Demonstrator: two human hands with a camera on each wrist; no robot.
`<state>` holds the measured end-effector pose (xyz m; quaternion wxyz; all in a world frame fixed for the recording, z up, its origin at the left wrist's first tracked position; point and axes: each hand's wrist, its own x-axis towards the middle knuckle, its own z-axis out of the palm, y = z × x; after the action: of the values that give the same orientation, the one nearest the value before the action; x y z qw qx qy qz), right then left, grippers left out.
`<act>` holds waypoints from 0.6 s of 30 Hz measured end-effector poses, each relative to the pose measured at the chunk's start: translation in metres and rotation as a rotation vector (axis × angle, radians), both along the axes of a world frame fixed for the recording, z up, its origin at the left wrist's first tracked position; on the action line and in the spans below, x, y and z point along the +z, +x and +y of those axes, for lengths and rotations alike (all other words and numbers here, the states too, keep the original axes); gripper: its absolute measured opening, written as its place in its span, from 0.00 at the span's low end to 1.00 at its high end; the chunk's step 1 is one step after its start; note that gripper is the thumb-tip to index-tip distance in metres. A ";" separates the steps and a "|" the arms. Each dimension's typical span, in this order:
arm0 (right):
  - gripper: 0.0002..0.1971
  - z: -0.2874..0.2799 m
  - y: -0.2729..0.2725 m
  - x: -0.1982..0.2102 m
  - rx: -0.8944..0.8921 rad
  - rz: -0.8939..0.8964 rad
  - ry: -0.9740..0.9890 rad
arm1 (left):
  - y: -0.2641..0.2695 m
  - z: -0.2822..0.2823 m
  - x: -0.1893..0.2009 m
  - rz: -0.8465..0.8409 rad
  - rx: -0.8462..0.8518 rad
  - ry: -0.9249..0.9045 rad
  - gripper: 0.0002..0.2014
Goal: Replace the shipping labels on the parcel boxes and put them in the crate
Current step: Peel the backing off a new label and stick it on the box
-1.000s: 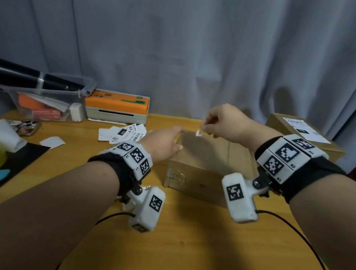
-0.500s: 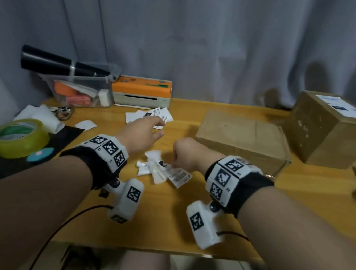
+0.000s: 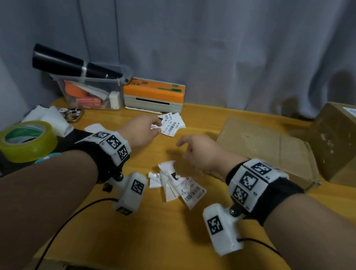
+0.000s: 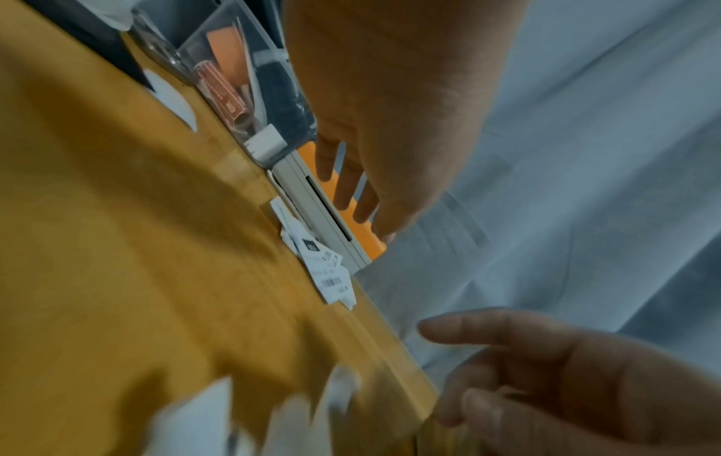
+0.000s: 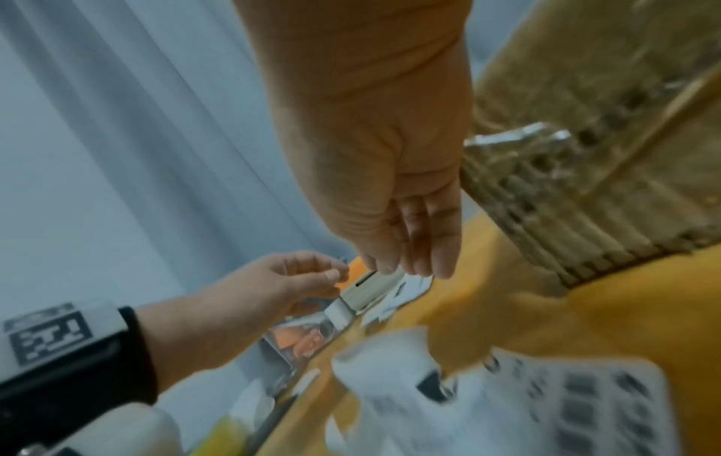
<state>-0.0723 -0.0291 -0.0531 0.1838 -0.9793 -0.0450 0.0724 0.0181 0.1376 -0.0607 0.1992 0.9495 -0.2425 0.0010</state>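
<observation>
I see right hand [image 3: 201,152] has let go, fingers loose, torn label scraps [image 3: 176,184] now on table | left hand [image 3: 142,129] loose-fingered, reaching fresh labels [image 3: 170,123]; flat box [image 3: 265,148] stripped; relabel next

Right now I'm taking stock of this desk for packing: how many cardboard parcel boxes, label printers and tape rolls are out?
Brown cardboard parcel boxes: 2, one flat, one taller with a white label
Orange-topped label printer: 1
Yellow-green tape roll: 1
Total: 4
</observation>
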 end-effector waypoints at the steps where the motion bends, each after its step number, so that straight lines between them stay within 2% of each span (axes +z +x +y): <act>1: 0.18 -0.002 0.006 0.007 -0.020 -0.048 0.024 | 0.008 -0.003 0.004 0.007 -0.006 0.005 0.16; 5: 0.15 -0.012 0.041 0.021 -0.111 -0.173 0.035 | 0.040 -0.026 0.012 0.035 -0.052 0.130 0.22; 10: 0.13 -0.036 0.080 0.018 -0.217 -0.159 0.041 | 0.085 -0.064 0.004 0.004 -0.152 0.327 0.26; 15: 0.11 -0.050 0.103 0.010 -0.300 -0.152 0.096 | 0.115 -0.075 -0.022 0.101 -0.269 0.662 0.43; 18: 0.11 -0.049 0.114 0.009 -0.295 -0.136 0.103 | 0.126 -0.074 -0.029 0.070 -0.259 0.685 0.45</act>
<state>0.0420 -0.0779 -0.0444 0.2388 -0.9672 0.0830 -0.0241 0.1437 0.0633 -0.0899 -0.1234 0.9220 -0.3401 -0.1379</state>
